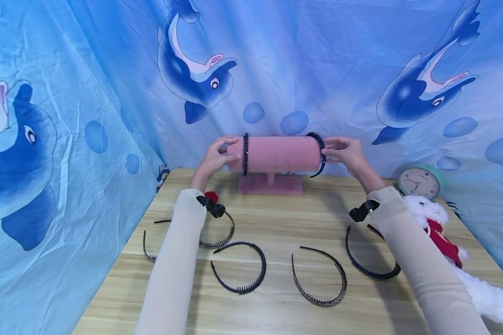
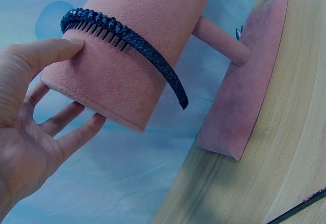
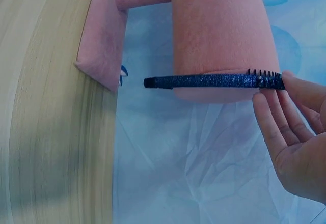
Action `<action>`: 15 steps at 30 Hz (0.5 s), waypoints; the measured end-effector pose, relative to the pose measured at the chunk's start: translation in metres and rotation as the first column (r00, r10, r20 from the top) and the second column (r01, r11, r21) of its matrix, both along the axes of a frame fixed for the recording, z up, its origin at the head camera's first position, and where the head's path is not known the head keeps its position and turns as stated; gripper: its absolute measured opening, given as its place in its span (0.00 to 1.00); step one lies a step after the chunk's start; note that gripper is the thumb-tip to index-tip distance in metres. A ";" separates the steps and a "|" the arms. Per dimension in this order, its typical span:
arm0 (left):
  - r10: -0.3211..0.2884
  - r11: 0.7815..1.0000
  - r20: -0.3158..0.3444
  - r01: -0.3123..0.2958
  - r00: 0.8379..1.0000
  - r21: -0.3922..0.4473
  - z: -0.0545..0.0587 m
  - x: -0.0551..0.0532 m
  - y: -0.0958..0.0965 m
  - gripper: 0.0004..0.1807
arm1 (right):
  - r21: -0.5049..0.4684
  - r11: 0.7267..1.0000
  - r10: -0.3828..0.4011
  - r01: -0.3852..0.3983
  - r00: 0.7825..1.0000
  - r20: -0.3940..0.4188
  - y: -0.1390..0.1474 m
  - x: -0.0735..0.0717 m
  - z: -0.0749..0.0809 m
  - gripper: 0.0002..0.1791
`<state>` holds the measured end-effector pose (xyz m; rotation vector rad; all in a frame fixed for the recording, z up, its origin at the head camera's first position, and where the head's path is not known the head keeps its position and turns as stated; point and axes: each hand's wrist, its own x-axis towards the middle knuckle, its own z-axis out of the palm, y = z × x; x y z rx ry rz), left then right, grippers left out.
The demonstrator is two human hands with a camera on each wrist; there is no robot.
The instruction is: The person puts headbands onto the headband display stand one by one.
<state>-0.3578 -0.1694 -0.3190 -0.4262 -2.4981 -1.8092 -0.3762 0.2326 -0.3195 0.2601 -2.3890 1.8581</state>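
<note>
A pink plush headband stand (image 1: 282, 154) stands at the back of the table, its roll lying sideways on a short post. My left hand (image 1: 215, 158) holds the roll's left end, thumb on the plush and fingertips along the end rim in the left wrist view. Close to that thumb, a black beaded toothed headband (image 2: 97, 21) sits around the roll. At the right end, my right hand (image 1: 344, 151) pinches a second black headband (image 3: 214, 81) by its toothed part. This one overlaps the roll's right rim, its free tip pointing toward the base.
Several headbands lie on the wooden table, among them a dark one (image 1: 263, 265), a brownish one (image 1: 344, 279) and a black one (image 1: 377, 275). A red ball-like thing (image 1: 211, 196) shows by the left sleeve. At right are a green clock (image 1: 420, 182) and a white plush toy (image 1: 427, 209).
</note>
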 end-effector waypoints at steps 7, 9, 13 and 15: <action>0.011 1.000 -0.008 -0.011 1.000 0.015 -0.008 -0.009 -0.002 0.33 | 0.049 0.997 0.054 -0.052 0.997 -0.054 0.004 0.001 -0.003 0.26; 0.019 1.000 -0.013 -0.019 1.000 0.017 -0.015 -0.015 -0.003 0.33 | 0.077 0.995 0.061 -0.055 0.995 -0.079 0.004 0.001 -0.004 0.25; 0.037 0.999 -0.024 -0.036 0.999 0.014 -0.025 -0.027 -0.006 0.32 | 0.128 0.990 0.073 -0.058 0.991 -0.114 0.005 -0.001 -0.004 0.26; 0.041 0.999 -0.025 -0.041 0.999 0.007 -0.026 -0.028 -0.006 0.33 | 0.140 0.988 0.089 -0.073 0.990 -0.113 0.005 -0.002 -0.004 0.27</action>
